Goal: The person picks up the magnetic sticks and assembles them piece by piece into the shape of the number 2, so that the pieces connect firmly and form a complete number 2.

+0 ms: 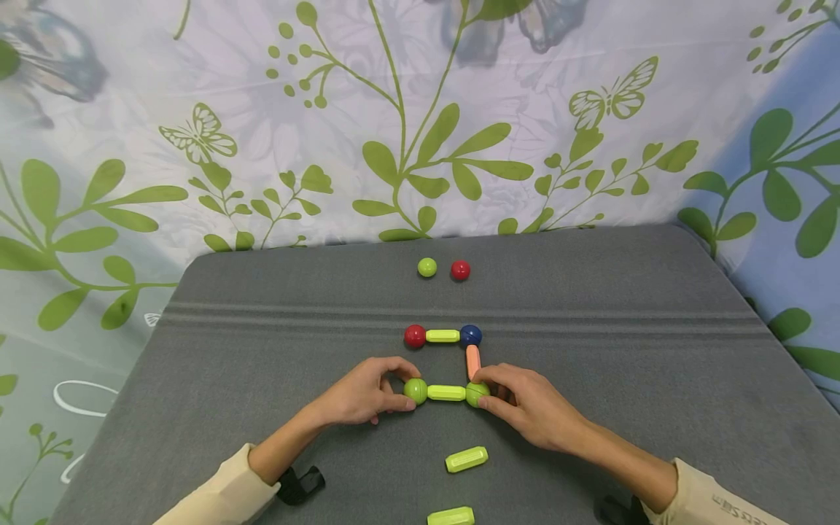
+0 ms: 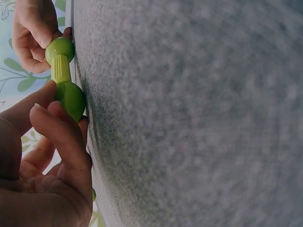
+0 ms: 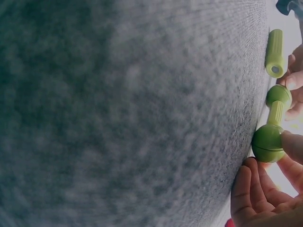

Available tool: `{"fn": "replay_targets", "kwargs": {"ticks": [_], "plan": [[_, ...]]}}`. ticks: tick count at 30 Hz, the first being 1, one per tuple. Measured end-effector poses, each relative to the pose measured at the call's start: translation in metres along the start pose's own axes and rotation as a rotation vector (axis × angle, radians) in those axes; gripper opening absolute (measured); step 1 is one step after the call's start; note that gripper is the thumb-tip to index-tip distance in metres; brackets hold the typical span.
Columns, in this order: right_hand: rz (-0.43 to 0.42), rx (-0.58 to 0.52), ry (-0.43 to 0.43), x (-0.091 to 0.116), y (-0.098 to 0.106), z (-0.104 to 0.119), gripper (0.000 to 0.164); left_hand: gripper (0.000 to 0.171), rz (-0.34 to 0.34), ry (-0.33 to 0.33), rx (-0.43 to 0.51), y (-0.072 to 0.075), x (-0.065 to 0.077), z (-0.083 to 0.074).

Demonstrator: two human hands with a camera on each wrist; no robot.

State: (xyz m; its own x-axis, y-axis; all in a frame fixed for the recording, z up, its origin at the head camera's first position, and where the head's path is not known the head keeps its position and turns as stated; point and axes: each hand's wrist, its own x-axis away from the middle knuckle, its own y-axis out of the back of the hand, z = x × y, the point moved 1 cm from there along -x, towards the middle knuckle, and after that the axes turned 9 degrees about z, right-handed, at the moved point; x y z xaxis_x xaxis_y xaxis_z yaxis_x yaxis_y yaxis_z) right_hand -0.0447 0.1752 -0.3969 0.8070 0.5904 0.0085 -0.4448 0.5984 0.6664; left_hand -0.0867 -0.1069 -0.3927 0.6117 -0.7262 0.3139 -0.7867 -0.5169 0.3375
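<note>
Between my hands lies a yellow-green rod (image 1: 446, 393) with a green ball at each end. My left hand (image 1: 369, 391) pinches the left green ball (image 1: 415, 391) between thumb and fingers. The right green ball (image 1: 477, 394) is pinched by my right hand (image 1: 534, 408). From that right ball an orange rod (image 1: 472, 362) runs up to a dark blue ball (image 1: 470, 335); its lower end is partly hidden by my right fingers. Another yellow-green rod (image 1: 442, 336) joins the blue ball to a red ball (image 1: 415, 336). The left wrist view shows the held balls and rod (image 2: 60, 68) close up.
Toward the back of the grey cloth-covered table (image 1: 262, 292) sit a loose green ball (image 1: 427, 267) and a red ball (image 1: 461, 270). Two loose yellow-green rods, one nearer (image 1: 450, 516) and one farther (image 1: 467, 459), lie in front. A patterned curtain (image 1: 420, 109) hangs behind.
</note>
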Motion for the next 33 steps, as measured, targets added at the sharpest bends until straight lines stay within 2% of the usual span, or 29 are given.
{"fn": "replay_targets", "kwargs": {"ticks": [12,20,24,27,33], "plan": [[0.007,-0.010,0.002,0.001,0.001,0.001,0.015,0.033,-0.004,0.014,-0.002,0.000,0.002,0.000],[-0.057,0.024,-0.036,0.009,0.002,0.006,0.022,0.033,-0.004,0.021,0.007,-0.001,0.002,0.000],[-0.075,-0.005,-0.031,0.017,0.004,0.016,0.024,0.034,-0.008,0.020,0.004,-0.002,0.002,0.001],[-0.043,-0.074,0.017,0.023,0.001,0.023,0.022,0.034,-0.010,0.019,0.000,-0.002,0.002,0.001],[0.082,-0.187,0.072,0.028,-0.014,0.029,0.021,0.034,-0.010,0.035,0.003,-0.003,0.002,0.001]]}}
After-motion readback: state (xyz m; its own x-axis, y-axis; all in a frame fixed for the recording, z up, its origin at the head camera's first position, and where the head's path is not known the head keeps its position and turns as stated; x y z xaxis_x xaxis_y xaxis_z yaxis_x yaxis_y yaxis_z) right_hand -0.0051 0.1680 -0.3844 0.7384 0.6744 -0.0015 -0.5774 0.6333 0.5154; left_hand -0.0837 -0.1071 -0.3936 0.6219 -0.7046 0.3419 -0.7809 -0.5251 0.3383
